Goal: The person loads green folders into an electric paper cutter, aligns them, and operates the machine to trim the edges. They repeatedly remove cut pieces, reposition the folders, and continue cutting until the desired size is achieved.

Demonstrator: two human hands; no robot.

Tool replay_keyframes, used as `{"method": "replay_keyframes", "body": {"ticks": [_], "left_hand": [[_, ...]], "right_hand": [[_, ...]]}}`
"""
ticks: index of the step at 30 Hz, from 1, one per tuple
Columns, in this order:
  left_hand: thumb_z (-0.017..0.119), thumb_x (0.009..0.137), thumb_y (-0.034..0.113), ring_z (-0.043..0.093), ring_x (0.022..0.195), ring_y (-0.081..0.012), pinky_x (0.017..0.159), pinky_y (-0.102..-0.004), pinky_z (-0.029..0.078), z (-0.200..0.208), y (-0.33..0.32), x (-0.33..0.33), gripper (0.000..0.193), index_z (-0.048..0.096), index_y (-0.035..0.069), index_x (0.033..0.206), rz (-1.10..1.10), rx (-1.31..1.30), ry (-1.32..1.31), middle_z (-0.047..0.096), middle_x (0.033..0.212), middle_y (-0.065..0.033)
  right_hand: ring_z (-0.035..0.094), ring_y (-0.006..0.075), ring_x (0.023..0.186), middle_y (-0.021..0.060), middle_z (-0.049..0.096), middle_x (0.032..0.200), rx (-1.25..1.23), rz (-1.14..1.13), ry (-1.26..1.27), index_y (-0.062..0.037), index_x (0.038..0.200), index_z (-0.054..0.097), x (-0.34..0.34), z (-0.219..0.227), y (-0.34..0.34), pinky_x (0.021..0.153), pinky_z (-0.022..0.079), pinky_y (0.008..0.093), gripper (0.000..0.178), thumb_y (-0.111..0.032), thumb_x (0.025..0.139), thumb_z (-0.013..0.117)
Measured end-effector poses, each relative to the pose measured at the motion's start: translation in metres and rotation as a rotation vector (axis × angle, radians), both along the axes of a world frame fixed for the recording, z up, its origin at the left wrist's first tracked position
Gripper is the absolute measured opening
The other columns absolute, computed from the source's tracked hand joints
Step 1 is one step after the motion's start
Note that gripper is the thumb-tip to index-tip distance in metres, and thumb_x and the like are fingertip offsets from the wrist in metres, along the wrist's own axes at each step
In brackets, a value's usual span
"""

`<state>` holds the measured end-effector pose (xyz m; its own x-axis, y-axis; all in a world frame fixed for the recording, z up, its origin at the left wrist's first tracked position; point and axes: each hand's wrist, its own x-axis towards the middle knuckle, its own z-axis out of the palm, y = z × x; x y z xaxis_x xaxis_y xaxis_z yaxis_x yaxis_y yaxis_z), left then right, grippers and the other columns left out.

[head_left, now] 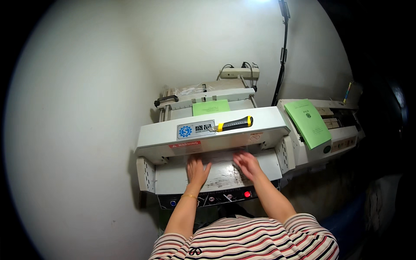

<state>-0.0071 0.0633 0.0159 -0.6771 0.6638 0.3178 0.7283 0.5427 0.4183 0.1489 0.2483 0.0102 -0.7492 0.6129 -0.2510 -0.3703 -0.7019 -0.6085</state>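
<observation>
Both my hands reach onto the front metal table of a white paper cutter. My left hand lies with its fingers stretched forward and the thumb apart, fingertips near a see-through guard under the front beam. To its right, my right hand has loosely bent fingers, also by the guard, and nothing shows in it. Behind the beam a light green booklet lies on the cutter's rear bed, partly hidden. On top of the beam rests a yellow and black utility knife.
A second white machine stands at the right with a green booklet on it. A power strip with plugged cables sits behind the cutter, beside a black pole. A red lit button is on the front panel.
</observation>
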Motion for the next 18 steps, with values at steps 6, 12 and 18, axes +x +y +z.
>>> {"method": "replay_keyframes", "body": {"ticks": [6, 12, 18], "left_hand": [[0.063, 0.081, 0.012, 0.036, 0.127, -0.0398, 0.106, -0.0477, 0.029, -0.005, -0.142, 0.043, 0.053, 0.046, 0.001, 0.130, 0.296, 0.368, -0.019, 0.041, 0.132, -0.0220], [0.060, 0.083, 0.011, 0.029, 0.134, -0.0410, 0.111, -0.0444, 0.026, -0.059, -0.201, 0.077, 0.066, 0.030, -0.007, 0.139, 0.409, 0.086, -0.203, 0.027, 0.145, -0.0247], [0.059, 0.082, 0.010, 0.029, 0.134, -0.0424, 0.108, -0.0431, 0.029, -0.047, -0.197, 0.098, 0.069, 0.025, -0.007, 0.140, 0.347, 0.072, -0.245, 0.020, 0.149, -0.0251]], "right_hand": [[0.064, 0.0188, 0.092, 0.0093, 0.065, 0.103, 0.097, 0.560, -0.399, -0.0010, 0.113, 0.059, 0.173, 0.022, -0.059, 0.082, 0.053, 0.0337, 0.032, -0.024, 0.091, 0.063], [0.048, 0.0332, 0.119, 0.0257, 0.048, 0.128, 0.653, -0.248, -1.082, 0.0061, 0.131, 0.036, 0.253, -0.147, -0.045, 0.100, 0.040, 0.0400, 0.085, -0.036, 0.072, 0.080], [0.047, 0.0308, 0.121, 0.0238, 0.044, 0.131, 0.525, -0.260, -1.251, 0.0063, 0.137, 0.020, 0.205, -0.139, -0.034, 0.101, 0.040, 0.0386, 0.098, -0.028, 0.071, 0.083]]}}
